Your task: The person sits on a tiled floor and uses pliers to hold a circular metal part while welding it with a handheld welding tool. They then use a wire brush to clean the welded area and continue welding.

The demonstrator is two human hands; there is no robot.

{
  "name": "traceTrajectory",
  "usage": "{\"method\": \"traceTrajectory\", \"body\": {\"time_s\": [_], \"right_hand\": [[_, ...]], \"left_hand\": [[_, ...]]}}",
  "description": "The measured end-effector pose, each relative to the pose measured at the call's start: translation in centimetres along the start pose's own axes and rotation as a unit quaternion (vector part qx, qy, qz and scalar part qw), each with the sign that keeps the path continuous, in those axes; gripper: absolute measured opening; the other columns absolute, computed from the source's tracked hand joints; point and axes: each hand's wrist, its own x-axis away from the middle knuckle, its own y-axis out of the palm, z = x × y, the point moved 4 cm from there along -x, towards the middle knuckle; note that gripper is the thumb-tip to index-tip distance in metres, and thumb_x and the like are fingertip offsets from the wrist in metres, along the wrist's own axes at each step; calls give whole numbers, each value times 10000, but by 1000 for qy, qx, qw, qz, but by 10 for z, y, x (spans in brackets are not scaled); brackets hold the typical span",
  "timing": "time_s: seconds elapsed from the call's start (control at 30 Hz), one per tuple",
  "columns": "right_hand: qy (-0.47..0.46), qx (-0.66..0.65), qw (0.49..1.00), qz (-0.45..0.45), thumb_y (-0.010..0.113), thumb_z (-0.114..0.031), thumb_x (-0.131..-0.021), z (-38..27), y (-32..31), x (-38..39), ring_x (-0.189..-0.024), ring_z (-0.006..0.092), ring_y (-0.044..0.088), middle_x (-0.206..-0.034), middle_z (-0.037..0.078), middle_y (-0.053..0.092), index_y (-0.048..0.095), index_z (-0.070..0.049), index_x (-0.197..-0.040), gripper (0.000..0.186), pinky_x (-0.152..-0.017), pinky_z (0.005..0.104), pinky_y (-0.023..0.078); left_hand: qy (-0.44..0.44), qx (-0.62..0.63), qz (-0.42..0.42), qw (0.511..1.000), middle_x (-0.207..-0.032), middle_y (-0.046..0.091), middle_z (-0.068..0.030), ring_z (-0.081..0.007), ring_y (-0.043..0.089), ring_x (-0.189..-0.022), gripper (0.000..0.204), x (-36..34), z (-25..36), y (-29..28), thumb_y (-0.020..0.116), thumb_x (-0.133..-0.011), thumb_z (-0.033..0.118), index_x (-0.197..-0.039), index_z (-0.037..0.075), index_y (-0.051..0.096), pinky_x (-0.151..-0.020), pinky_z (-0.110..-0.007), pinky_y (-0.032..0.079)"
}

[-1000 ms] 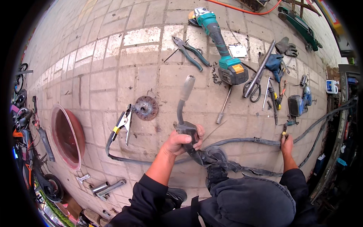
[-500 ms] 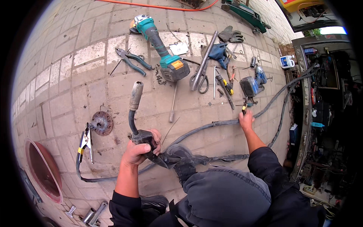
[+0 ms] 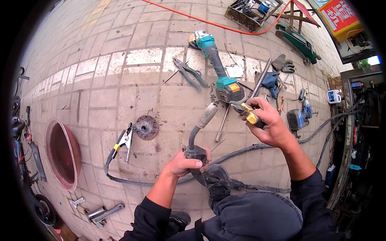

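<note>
My left hand (image 3: 189,162) is closed round the dark handle of a welding torch (image 3: 195,154), whose curved neck rises to a grimy metal nozzle (image 3: 206,118). In my right hand (image 3: 267,124) are yellow-and-black pliers (image 3: 251,117), with their jaws just beside and to the right of the nozzle's tip. A ground clamp (image 3: 124,142) lies by a round metal flange (image 3: 148,127). Above my hands are teal-handled pliers (image 3: 189,74) and a teal angle grinder (image 3: 217,60).
Cables (image 3: 233,154) cross the paving below my hands. At left are a reddish basin (image 3: 54,152), bicycle parts and steel tubes (image 3: 96,212). At right lie gloves (image 3: 283,64), a metal bar (image 3: 263,72), a blue power tool (image 3: 305,110) and an open tool cabinet. An orange hose (image 3: 233,28) runs along the top.
My right hand has lifted the yellow-handled pliers off the low right and brought them up to the torch nozzle. My left hand still grips the torch.
</note>
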Motion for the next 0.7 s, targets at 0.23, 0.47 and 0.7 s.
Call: {"method": "traceTrajectory", "body": {"time_s": [0.23,0.47,0.7], "right_hand": [[-58,101,993,-11,686,58,-674,-20,-3,-23,-1094,386,564,-1201,204,542,653,-6,-1028,361,-938,415,477],[-67,109,991,-27,698,48,-676,-22,-9,-24,-1084,386,570,-1204,200,546,646,-3,-970,302,-929,425,478],[-99,147,981,-79,734,17,-677,-26,-26,-32,-1115,386,547,-1187,195,556,626,7,-915,261,-942,435,460]], "left_hand": [[12,-3,7,1000,-761,573,-58,-168,539,-686,405,9,-1,2,774,-695,264,-969,-3,641,-638,-304,430],[19,-5,0,1000,-900,545,-129,-218,568,-658,422,8,-5,-1,800,-692,288,-917,-36,649,-601,-339,451],[8,-21,5,1000,-900,547,-135,-222,571,-661,417,9,-3,-3,797,-687,280,-914,-38,650,-609,-342,454]]}}
